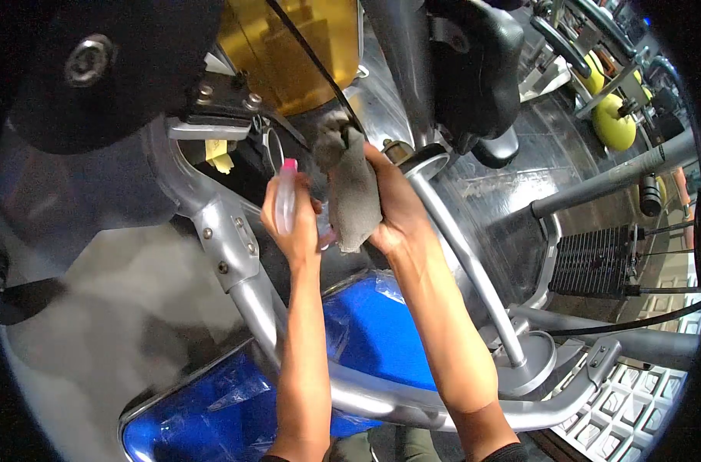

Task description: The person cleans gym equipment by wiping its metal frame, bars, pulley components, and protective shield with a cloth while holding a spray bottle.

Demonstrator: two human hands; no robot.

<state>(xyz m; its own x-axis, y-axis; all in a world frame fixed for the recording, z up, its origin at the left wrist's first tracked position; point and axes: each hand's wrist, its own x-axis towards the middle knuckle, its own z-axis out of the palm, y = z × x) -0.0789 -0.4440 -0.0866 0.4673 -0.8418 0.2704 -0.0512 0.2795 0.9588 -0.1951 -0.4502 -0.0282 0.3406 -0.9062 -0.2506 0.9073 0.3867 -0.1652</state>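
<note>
Near the middle of the head view, my right hand (400, 202) is closed around a bunched grey cloth (354, 196), which hangs over its palm side. Just left of it, my left hand (295, 223) has its fingers wrapped round a clear spray bottle with a pink tip (286, 202). The two hands are close together, the bottle beside the cloth. Below them lies a blue padded seat (381, 327) with clear plastic film on it. The cloth hides part of my right fingers.
Silver machine tubes (462, 258) run around both forearms. A yellow translucent panel (296, 54) stands above the hands, and a black padded seat (481, 73) is at upper right. A weight stack (593, 262) and yellow balls (614, 123) are farther right.
</note>
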